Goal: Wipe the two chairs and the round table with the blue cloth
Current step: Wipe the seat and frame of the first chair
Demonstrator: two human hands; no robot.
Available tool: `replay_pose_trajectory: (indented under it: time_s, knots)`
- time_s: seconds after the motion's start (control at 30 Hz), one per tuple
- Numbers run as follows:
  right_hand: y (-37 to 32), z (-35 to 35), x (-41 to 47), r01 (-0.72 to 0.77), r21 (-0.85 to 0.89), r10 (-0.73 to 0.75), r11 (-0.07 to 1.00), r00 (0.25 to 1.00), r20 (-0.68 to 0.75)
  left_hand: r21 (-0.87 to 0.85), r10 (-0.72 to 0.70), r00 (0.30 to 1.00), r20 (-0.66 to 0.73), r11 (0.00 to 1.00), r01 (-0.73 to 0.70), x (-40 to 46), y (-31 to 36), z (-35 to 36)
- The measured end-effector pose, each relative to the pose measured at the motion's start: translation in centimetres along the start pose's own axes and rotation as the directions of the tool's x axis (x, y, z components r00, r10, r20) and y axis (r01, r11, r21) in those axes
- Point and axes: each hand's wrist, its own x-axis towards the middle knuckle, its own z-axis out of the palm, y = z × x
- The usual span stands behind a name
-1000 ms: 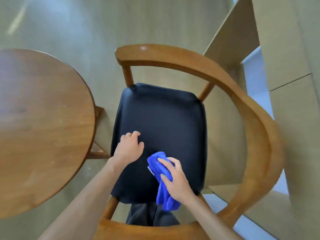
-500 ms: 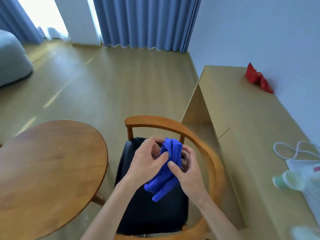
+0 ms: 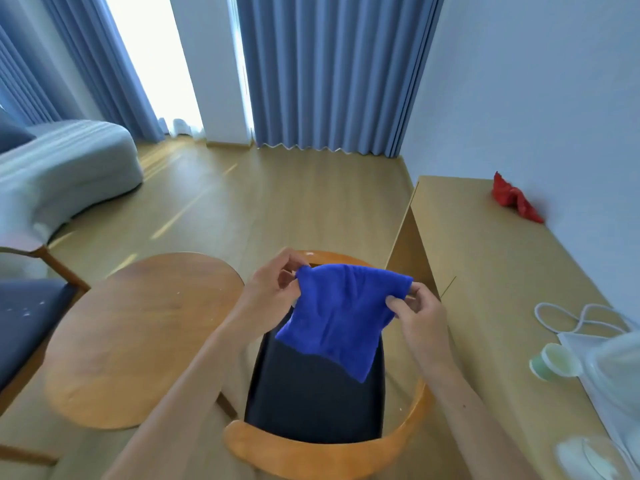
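The blue cloth (image 3: 341, 313) hangs spread out in the air above a wooden chair with a black seat (image 3: 311, 403). My left hand (image 3: 273, 289) pinches its upper left corner. My right hand (image 3: 415, 310) pinches its upper right corner. The round wooden table (image 3: 138, 337) stands left of this chair. A second chair with a dark blue seat (image 3: 24, 320) sits at the far left, beyond the table, partly cut off by the frame edge.
A long light-wood desk (image 3: 502, 271) runs along the right wall with a red item (image 3: 512, 199), a white cable (image 3: 575, 317) and a green-rimmed cup (image 3: 554, 365). A grey sofa (image 3: 62, 171) and blue curtains (image 3: 332, 71) stand farther back.
The cloth went from bunched on the black seat under my right hand, to held by both hands, to stretched open between them. My view has lifted toward the room.
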Motion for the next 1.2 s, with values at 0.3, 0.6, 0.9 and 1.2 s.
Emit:
replay_pose_trajectory:
  time_s: [0.3, 0.6, 0.9, 1.2]
  knots:
    - [-1.9, 1.9, -0.9, 0.026, -0.062, -0.021, 0.998, 0.997, 0.079, 0.031, 0.072, 0.996, 0.059, 0.997, -0.074, -0.7, 2.0, -3.9]
    - [-6.3, 5.0, -1.9, 0.077, -0.058, -0.052, 0.995, 0.933, 0.357, 0.223, -0.208, 0.977, 0.043, 0.955, 0.193, 1.3, -2.1, -7.1]
    - [-9.7, 6.8, -2.1, 0.237, -0.407, -0.087, 0.882, 0.931, 0.354, 0.294, 0.125, 0.946, 0.3, 0.931, -0.216, -1.1, 0.9, -3.4]
    - [-11.7, 5.4, -1.0, 0.251, -0.429, -0.001, 0.868, 0.864, 0.504, 0.384, 0.237, 0.94, 0.245, 0.867, -0.318, -0.3, 1.4, -4.5]
